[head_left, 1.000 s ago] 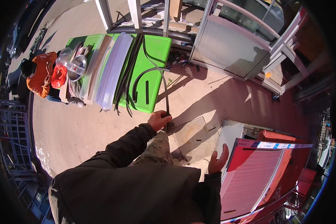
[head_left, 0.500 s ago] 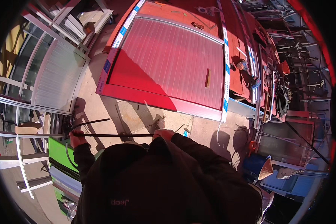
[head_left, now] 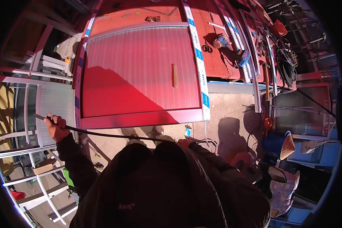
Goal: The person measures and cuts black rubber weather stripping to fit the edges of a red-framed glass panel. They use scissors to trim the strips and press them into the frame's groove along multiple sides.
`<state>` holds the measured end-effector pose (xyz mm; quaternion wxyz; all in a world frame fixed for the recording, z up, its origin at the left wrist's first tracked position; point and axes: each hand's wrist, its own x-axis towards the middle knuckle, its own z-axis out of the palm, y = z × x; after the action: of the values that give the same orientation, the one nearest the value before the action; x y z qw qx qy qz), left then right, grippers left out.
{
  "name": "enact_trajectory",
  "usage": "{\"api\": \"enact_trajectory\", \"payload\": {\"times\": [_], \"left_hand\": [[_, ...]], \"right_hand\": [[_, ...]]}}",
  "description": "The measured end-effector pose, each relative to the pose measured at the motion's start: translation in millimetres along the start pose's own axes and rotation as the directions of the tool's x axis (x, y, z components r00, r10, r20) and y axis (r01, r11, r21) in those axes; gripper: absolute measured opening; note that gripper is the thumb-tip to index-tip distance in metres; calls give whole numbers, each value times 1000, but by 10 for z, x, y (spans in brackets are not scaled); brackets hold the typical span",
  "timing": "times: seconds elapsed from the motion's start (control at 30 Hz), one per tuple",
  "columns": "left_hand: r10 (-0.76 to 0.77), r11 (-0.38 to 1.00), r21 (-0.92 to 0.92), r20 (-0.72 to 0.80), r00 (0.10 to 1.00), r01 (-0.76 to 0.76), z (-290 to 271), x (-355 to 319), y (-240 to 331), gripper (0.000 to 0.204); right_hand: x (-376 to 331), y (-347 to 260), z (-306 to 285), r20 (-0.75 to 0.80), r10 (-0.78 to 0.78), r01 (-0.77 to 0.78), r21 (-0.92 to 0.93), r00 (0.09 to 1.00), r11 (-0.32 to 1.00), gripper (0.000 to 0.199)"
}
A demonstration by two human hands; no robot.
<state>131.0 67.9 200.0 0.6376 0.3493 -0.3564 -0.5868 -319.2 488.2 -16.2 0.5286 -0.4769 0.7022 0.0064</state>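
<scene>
A long, thin black strip (head_left: 110, 134), flexible like a rubber seal, stretches across in front of my body, bowing slightly downward. At the left, my left hand (head_left: 57, 128) is closed round it near one end, and a short piece sticks out beyond the fingers. My right hand (head_left: 184, 143) is closed at the strip's other visible part, close to my jacket, which hides some of it. Just beyond the strip lies a framed panel (head_left: 133, 76) with ribbed, pale infill and taped metal edges. A narrow yellowish stick (head_left: 174, 76) rests on the panel.
To the right of the panel, a red bench (head_left: 216, 62) carries scissors (head_left: 206, 48), a power tool (head_left: 221, 41) and long metal profiles (head_left: 256, 91). An orange bowl (head_left: 279, 27) stands farther off. Metal frames (head_left: 34, 78) lean at the left. A blue bin (head_left: 273, 145) is at the right.
My hands have moved farther apart, the left going outward and up, the right to the right. The strip between them is longer and now curves. The panel has shifted left in view.
</scene>
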Motion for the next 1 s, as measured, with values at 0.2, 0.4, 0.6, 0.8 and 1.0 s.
{"api": "enact_trajectory", "payload": {"times": [0.2,0.4,0.6,0.8,1.0], "left_hand": [[-42,995,100,148,988,28,1913,-33,-340,44],[-261,965,106,448,855,240,2644,112,-757,35],[-595,803,452,566,571,388,3603,-214,-1292,42],[-709,705,571,550,441,421,4077,-335,-1777,34],[-739,668,614,484,469,420,4349,-425,-1927,32]], "right_hand": [[968,659,326,120,-183,191,-59,976,980,40],[46,-849,-1947,-564,-222,336,106,796,936,30],[559,-36,-3611,-830,134,0,159,541,987,35],[1502,495,-4689,-947,71,-146,26,314,989,36],[1868,562,-5076,-874,220,-359,56,433,932,51]]}}
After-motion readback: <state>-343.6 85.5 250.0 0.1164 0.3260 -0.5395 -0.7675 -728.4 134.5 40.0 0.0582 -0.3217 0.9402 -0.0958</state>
